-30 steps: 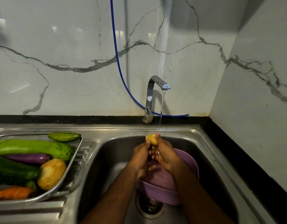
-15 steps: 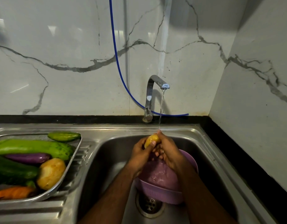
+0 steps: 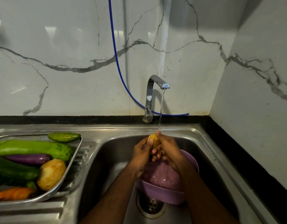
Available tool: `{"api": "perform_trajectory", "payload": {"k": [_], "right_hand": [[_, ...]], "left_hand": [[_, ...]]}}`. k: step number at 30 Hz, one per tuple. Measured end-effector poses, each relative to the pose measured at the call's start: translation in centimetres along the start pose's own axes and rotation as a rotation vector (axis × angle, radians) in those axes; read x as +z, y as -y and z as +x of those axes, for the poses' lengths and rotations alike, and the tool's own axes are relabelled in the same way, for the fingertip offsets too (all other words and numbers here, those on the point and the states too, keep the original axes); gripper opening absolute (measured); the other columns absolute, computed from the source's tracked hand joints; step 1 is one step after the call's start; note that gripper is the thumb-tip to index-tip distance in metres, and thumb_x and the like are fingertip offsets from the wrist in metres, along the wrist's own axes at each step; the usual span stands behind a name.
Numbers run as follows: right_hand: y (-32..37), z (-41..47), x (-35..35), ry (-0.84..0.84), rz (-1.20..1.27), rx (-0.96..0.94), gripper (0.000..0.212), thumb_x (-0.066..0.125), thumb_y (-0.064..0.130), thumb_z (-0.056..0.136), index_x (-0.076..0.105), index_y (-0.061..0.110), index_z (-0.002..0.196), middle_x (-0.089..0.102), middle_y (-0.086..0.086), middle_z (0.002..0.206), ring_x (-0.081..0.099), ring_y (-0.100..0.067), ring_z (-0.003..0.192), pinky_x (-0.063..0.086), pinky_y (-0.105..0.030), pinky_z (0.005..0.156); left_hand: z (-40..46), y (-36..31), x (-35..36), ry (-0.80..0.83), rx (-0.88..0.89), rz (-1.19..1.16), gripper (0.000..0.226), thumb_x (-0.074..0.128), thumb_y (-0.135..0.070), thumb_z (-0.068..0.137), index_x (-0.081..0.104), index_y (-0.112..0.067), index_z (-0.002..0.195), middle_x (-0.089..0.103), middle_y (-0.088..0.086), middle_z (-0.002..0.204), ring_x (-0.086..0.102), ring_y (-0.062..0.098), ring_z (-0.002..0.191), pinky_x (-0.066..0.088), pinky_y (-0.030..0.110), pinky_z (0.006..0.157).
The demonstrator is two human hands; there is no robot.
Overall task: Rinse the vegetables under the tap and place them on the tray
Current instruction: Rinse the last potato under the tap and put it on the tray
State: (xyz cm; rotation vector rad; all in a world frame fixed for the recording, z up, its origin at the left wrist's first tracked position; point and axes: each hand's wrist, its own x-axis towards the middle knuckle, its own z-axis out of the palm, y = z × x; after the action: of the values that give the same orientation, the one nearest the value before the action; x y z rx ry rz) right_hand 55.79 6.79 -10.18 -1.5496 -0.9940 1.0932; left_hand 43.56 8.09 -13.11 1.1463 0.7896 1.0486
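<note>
Hands point(image 3: 155, 151) around potato point(image 3: 153, 139), above basin's point(image 3: 107, 159) open middle.

Both hands point(image 3: 157, 152) grip yellow vegetable point(image 3: 153, 139) under tap point(image 3: 151, 94) stream.

Both forearms forward, left hand point(image 3: 142, 151) and right hand point(image 3: 168, 147) cupped together (fingers curled).

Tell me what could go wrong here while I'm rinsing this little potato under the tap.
The small potato is wet and gripped between the left hand and right hand high over the sink; it could slip and drop into the purple colander or near the drain. The tray is already crowded, so another vegetable may roll off its rim.
</note>
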Motion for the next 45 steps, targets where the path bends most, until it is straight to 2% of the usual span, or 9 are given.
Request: {"api": "perform_trajectory", "payload": {"k": [5,8,14,23,27,32,37,41,45], "right_hand": [[-0.5,0.3,1.1,-0.07,-0.075,-0.011,0.051,0.036,0.051,0.108,0.066,0.01,0.105,0.065,-0.008,0.06,0.056,-0.016,0.042,0.036,-0.022,0.037],[-0.6,0.4,1.4,-0.088,-0.009,-0.048,0.037,0.034,0.043,0.11,0.059,0.016,0.114,0.068,-0.013,0.083,0.062,-0.018,0.055,0.045,-0.027,0.045],[-0.7,0.8,1.9,0.02,0.024,-0.137,0.026,0.046,0.032,0.106,0.047,0.031,0.132,0.07,-0.019,0.102,0.066,-0.026,0.069,0.05,-0.032,0.052],[-0.5,0.6,0.8,-0.147,-0.167,-0.256,0.03,0.041,0.037,0.11,0.064,0.02,0.116,0.069,-0.013,0.101,0.067,-0.019,0.071,0.05,-0.02,0.051],[-0.7,0.7,1.0,-0.147,-0.146,-0.272,0.032,0.052,0.035,0.106,0.069,0.018,0.127,0.071,-0.007,0.116,0.069,-0.02,0.099,0.062,-0.036,0.082],[-0.1,-0.3,1.3,-0.055,-0.176,-0.251,0.024,0.064,0.033,0.1,0.07,0.032,0.123,0.073,0.012,0.099,0.069,-0.005,0.094,0.056,-0.022,0.082],[-0.3,-0.1,1.2,0.021,-0.091,-0.132,0.034,0.049,0.041,0.106,0.067,0.027,0.132,0.074,-0.003,0.117,0.071,-0.021,0.104,0.055,-0.047,0.102],[0.0,0.0,1.2,0.097,0.114,-0.076,0.04,0.047,0.038,0.108,0.05,0.035,0.148,0.065,-0.001,0.13,0.065,-0.02,0.114,0.056,-0.037,0.096],[0.3,0.1,0.9,-0.113,0.144,-0.059,0.018,0.046,0.035,0.108,0.063,0.03,0.11,0.069,-0.008,0.113,0.068,-0.024,0.103,0.059,-0.042,0.09]], "left_hand": [[0.1,0.0,0.1,-0.065,0.067,0.113,0.033,0.064,-0.023,0.095,0.064,-0.017,0.128,0.072,0.008,0.111,0.068,0.025,0.105,0.05,0.049,0.103],[0.1,-0.3,0.2,-0.09,0.051,0.059,0.053,0.064,-0.01,0.094,0.05,-0.028,0.142,0.061,-0.001,0.129,0.061,0.019,0.118,0.052,0.044,0.103],[0.2,-1.2,0.1,-0.141,-0.075,-0.307,0.038,0.054,-0.026,0.1,0.054,-0.004,0.13,0.067,0.019,0.095,0.066,0.023,0.07,0.054,0.035,0.059],[-0.1,-0.8,-0.4,-0.157,-0.052,-0.132,0.038,0.069,-0.011,0.089,0.06,-0.021,0.125,0.069,0.013,0.118,0.069,0.036,0.105,0.053,0.061,0.092],[0.0,-0.6,0.0,-0.22,-0.08,-0.124,0.035,0.063,-0.012,0.095,0.057,-0.02,0.128,0.07,0.013,0.116,0.069,0.036,0.105,0.054,0.061,0.09],[-0.4,-1.3,0.7,-0.135,-0.203,-0.194,0.029,0.049,-0.034,0.102,0.062,-0.017,0.122,0.072,0.016,0.112,0.069,0.035,0.105,0.059,0.051,0.086],[-0.5,-1.9,0.6,-0.101,-0.225,-0.397,0.032,0.046,-0.028,0.104,0.059,-0.012,0.129,0.068,0.021,0.12,0.071,0.03,0.097,0.061,0.04,0.07],[-0.5,-2.2,0.8,-0.038,-0.266,-0.414,0.04,0.043,-0.032,0.105,0.06,-0.004,0.129,0.07,0.021,0.112,0.071,0.024,0.086,0.061,0.037,0.071],[-0.7,-1.6,1.4,0.059,-0.345,-0.288,0.046,0.04,-0.038,0.105,0.06,0.0,0.119,0.066,0.013,0.08,0.062,0.015,0.058,0.052,0.03,0.062]]}}
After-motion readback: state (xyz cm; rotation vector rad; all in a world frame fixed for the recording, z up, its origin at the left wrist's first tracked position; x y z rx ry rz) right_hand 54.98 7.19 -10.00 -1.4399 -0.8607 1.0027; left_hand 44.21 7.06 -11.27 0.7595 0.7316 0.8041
